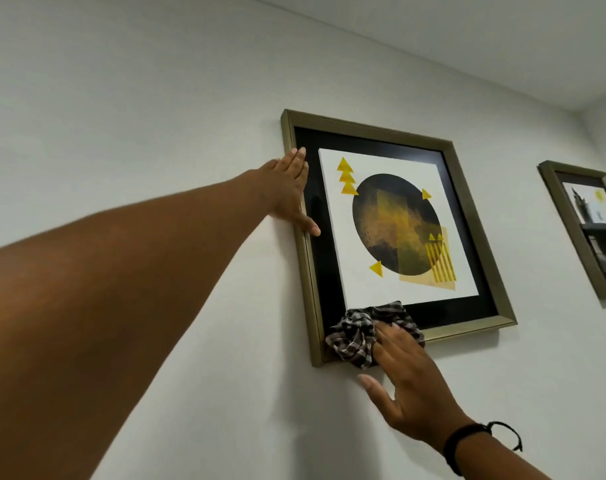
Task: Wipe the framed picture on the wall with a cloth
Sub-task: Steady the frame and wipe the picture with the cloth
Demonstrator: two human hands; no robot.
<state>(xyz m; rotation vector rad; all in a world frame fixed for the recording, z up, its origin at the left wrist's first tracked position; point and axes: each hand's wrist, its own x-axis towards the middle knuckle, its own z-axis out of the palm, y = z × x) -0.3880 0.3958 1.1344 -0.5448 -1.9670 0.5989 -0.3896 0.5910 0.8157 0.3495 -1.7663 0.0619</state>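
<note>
Crumpled black-and-white checked cloth (pixel 360 336) sits on the bottom left corner of the gold-framed picture with black mat and yellow-black abstract print (pixel 403 233), bunched under the fingertips of the right hand (pixel 410 382). Picture hangs on a plain white wall (pixel 156 98); a second gold-framed picture (pixel 585 223) hangs well apart to the right. Right hand: fingers spread flat, pressing cloth, thumb out on the wall, black wrist cord (pixel 474 441). Left hand (pixel 291 192): fingers together, flat against the frame's left edge, gripping nothing.
</note>
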